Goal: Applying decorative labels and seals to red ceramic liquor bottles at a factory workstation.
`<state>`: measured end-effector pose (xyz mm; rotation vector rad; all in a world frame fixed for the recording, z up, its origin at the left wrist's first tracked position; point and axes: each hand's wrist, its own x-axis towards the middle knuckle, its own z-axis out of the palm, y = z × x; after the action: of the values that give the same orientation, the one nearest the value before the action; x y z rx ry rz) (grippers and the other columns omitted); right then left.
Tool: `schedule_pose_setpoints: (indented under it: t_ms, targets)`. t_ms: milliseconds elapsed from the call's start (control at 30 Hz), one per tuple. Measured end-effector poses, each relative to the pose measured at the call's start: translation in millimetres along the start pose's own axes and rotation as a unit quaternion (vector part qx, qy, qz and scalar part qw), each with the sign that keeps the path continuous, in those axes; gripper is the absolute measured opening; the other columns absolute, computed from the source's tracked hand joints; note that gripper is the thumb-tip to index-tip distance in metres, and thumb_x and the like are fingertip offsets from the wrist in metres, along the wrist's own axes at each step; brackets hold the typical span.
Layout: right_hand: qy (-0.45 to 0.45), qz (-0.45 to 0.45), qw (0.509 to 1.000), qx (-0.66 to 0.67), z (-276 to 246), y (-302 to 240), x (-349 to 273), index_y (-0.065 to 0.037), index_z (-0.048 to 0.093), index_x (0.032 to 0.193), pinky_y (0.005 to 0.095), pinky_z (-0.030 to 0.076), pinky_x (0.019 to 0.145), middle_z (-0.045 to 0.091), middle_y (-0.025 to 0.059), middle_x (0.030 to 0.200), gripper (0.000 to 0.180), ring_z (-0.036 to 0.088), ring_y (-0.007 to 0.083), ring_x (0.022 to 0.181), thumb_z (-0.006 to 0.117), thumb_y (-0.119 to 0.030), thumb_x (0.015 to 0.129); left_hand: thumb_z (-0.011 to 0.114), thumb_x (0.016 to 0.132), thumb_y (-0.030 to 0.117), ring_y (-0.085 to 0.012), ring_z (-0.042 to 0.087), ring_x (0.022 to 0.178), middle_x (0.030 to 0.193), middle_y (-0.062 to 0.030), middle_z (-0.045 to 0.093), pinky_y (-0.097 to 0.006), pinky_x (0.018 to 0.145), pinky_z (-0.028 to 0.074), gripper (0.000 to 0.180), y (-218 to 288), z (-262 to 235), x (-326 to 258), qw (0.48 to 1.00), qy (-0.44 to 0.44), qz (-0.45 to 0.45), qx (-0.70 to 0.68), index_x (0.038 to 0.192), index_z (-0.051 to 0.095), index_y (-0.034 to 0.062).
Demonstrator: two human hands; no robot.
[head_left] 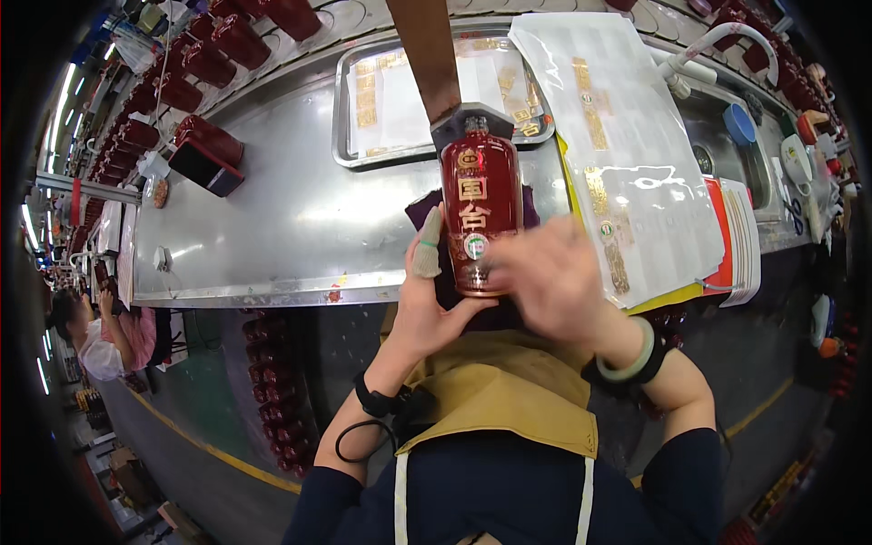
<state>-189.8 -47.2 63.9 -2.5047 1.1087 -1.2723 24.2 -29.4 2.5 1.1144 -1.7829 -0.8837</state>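
Observation:
A dark red glass bottle (490, 173) with gold lettering and a small round green-and-white emblem lies in front of me, its neck pointing away. My left hand (420, 313) grips its lower left side, thumb near the base. A pale fabric finger cover (428, 254) sits on one of that hand's fingers. Over the bottle's lower right side is my right hand (561, 277), its fingers bent and smeared by motion; whether they hold anything is not visible. Purple cloth (421, 211) shows beneath the bottle, and a dark support (445, 127) stands behind its neck.
A metal tray (343, 118) with gold-lettered sheets lies at the back. White backing sheets (640, 182) with gold decals cover the right side. At left on the steel bench (300, 227) stands a dark box (207, 168) by a red bottle. A sink (727, 154) is far right.

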Motion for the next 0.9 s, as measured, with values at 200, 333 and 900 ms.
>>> schedule_pose_setpoints:
  t_ms: [200,333,900]
  targets:
    - [0.02,-0.03,0.999,-0.021,5,0,-9,-0.015,0.075,0.094,0.0341,0.043,0.078,0.072,-0.001,0.1,0.016,0.058,0.0209,0.08,0.072,-0.015,0.079,0.097,0.069,0.017,-0.0362,0.051,0.136,0.153,-0.0202,0.046,-0.043,0.115,0.041,0.107,19,15,16,0.995,0.078,0.059,0.021,0.156,0.037,-0.0032]
    - [0.027,0.07,0.997,-0.004,-1,5,9,-0.013,0.072,0.097,0.0383,0.042,0.077,0.072,0.0018,0.09,0.021,0.059,0.0235,0.077,0.079,-0.008,0.078,0.098,0.068,0.019,-0.0363,0.052,0.134,0.153,-0.0223,0.048,-0.043,0.113,0.042,0.11,14,9,7,0.994,0.066,0.043,0.077,0.156,0.037,-0.0061]
    - [-0.063,0.035,0.997,0.013,1,-15,-6,-0.013,0.074,0.096,0.0378,0.041,0.078,0.07,-0.0008,0.09,0.016,0.059,0.0193,0.081,0.071,-0.011,0.081,0.098,0.066,0.021,-0.0366,0.05,0.138,0.155,-0.0221,0.044,-0.043,0.114,0.042,0.109,7,7,14,0.996,0.059,0.053,0.041,0.155,0.04,-0.0025]
